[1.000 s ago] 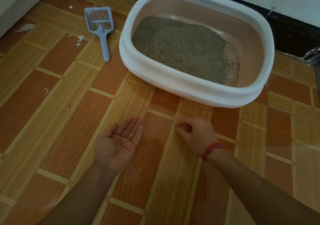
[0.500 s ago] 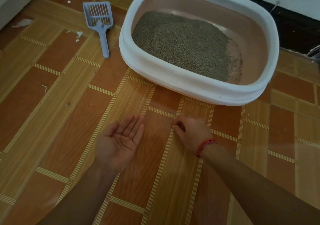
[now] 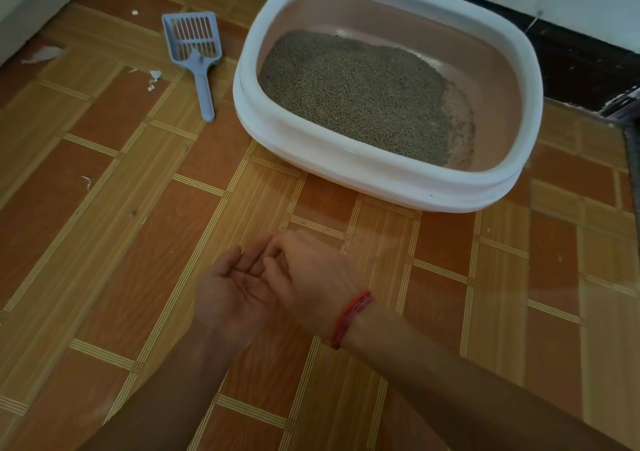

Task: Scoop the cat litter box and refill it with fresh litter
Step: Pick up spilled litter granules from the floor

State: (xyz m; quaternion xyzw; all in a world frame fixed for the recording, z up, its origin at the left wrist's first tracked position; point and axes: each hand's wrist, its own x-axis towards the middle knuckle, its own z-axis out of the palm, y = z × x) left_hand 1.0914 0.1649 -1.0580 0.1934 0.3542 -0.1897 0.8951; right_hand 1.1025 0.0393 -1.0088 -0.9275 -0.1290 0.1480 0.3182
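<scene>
Since the scoop (image 3: 198, 56) lies untouched on the floor (image 3: 104, 242), beyond and to the left of both grips, no scooping is judged to be in hand at present. The box (image 3: 381, 177) stands beyond the grips and slightly to their right, well apart from them. Litter (image 3: 353, 93) covers most of its base, with a thin, nearly bare patch at the end farthest from the scoop. Neither clumps nor a bag of fresh litter can be made out, so the refill is judged outstanding.

The left grip (image 3: 235, 293) is held palm up and apart, its fingers relaxed, and a few dark grains (image 3: 246, 283) rest in it. The right grip (image 3: 311, 277) is laid across the left fingertips and is blurred. Whether anything is pinched in it cannot be told.
</scene>
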